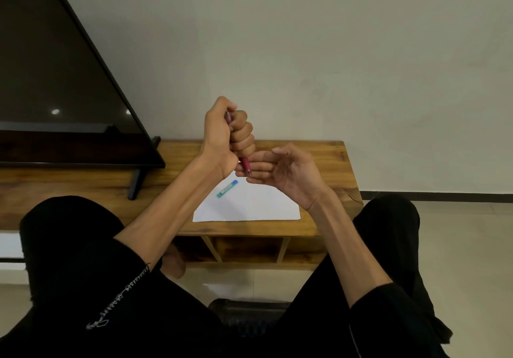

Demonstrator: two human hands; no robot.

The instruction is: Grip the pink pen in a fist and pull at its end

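My left hand (227, 133) is raised above the wooden table (319, 160), fist wrapped round a pink-red pen (245, 166) held nearly upright, tip pointing down. My right hand (283, 171) is beside it, palm turned up and fingers loosely extended leftward, fingertips at the pen's lower end. Whether they touch the tip is unclear. Below the hands a white sheet of paper (249, 205) lies on the table, and a small blue-green tube (227, 189) rests on the sheet's left part.
A large dark flat screen (55, 80) on a black stand (136, 183) fills the table's left side. A plain wall rises behind. The table's front has open shelf compartments (249, 249). My black-clad knees flank the table's near edge.
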